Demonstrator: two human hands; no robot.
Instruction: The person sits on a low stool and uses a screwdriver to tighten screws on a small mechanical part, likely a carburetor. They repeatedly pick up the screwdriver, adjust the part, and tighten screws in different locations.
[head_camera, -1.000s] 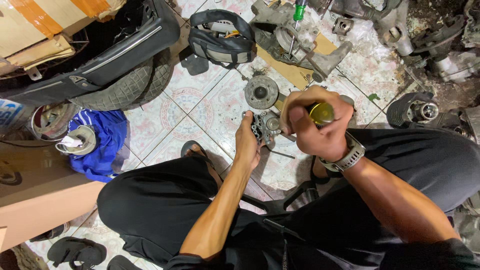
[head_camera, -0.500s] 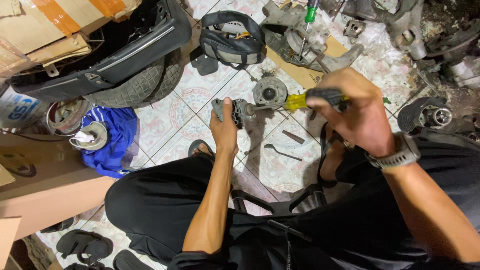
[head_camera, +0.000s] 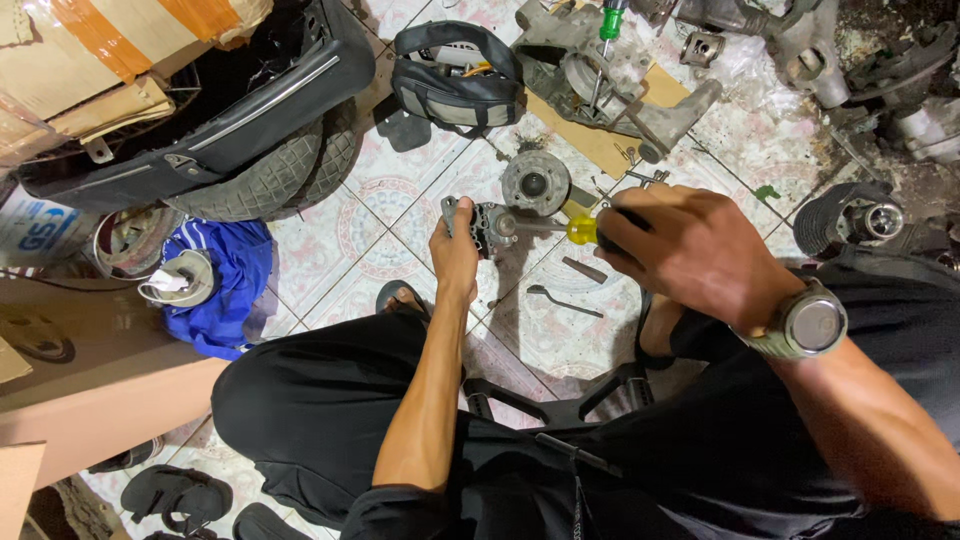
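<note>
Yellow shows at the neck of the screwdriver (head_camera: 560, 228) gripped in the right hand (head_camera: 690, 250), whose fingers are wrapped tight around the dark handle, a metal wristwatch (head_camera: 805, 323) on the wrist behind it. The shaft runs level toward the left hand (head_camera: 456, 250), and its tip meets a small grey metal engine part (head_camera: 488, 226) that the left hand clasps from below, fingers curled around it, held above the tiled floor (head_camera: 350, 215). Just beyond the part, past both hands, a round metal disc (head_camera: 535, 182) lies on the tiles. Below the screwdriver, nearer the person's knees, a slim wrench (head_camera: 563, 300) and a short dark bar (head_camera: 585, 270) lie apart on the floor. Farther out beyond the hands sit a black and grey bag (head_camera: 455, 80) and a large grey engine casing (head_camera: 590, 70) on a sheet of cardboard, with a green-handled screwdriver (head_camera: 608, 30) standing in it. Well to the left of the left hand lie a tyre (head_camera: 265, 185), a black motorcycle panel (head_camera: 200, 110) and a blue cloth (head_camera: 235, 290). To the right of the right hand rests a ribbed black cylinder (head_camera: 850, 220).
</note>
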